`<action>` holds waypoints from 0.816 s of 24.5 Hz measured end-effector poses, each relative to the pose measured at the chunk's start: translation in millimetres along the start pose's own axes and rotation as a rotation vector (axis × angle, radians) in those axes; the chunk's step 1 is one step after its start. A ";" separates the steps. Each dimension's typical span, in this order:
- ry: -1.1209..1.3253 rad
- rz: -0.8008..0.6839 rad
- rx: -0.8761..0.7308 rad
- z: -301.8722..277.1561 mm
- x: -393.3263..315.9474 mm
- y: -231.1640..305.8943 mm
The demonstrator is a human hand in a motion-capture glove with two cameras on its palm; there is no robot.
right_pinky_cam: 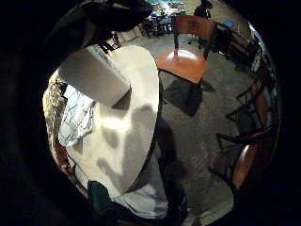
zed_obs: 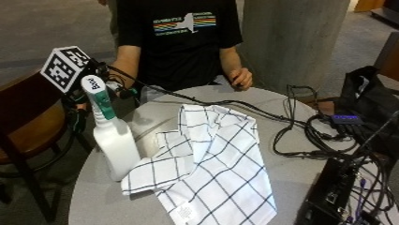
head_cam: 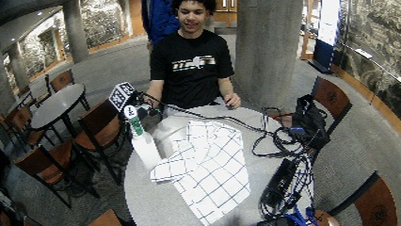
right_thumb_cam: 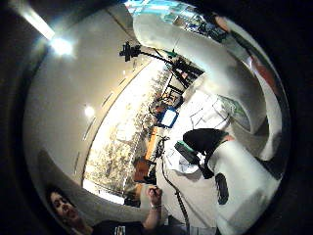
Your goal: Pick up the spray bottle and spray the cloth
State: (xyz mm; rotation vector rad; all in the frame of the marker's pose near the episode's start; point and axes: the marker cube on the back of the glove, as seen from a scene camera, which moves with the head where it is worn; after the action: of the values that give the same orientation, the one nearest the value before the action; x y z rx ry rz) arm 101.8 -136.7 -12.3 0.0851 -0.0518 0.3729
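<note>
A person sits at a round desk with a spray bottle and a checked cloth.

The gloved right hand (zed_obs: 80,96) is up by the top of the spray bottle (zed_obs: 114,140), close behind its green and white head, but I cannot tell if the fingers are wrapped around it or just near it. The bottle is white and stands upright near the left edge of the desk (zed_obs: 293,173). Just to its right lies the cloth (zed_obs: 212,168), white with dark lines, spread out and a bit crumpled, its corner touching the bottle's base. The person's bare hand (zed_obs: 240,78) rests at the far edge of the desk. Black cables (zed_obs: 293,126) run across the right side, near a black box (zed_obs: 330,197).
</note>
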 end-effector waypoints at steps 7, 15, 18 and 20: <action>-0.048 -0.009 0.148 -1.3 -0.5 -14.9; -0.023 -0.040 0.284 -15.8 -1.8 -7.8; -0.032 -0.035 0.282 -16.1 -3.6 -8.6; -0.037 -0.025 0.263 -15.0 -4.1 -9.7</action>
State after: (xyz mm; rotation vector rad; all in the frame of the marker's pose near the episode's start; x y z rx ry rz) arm 102.0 -145.8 -28.2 0.3519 -0.0377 0.3521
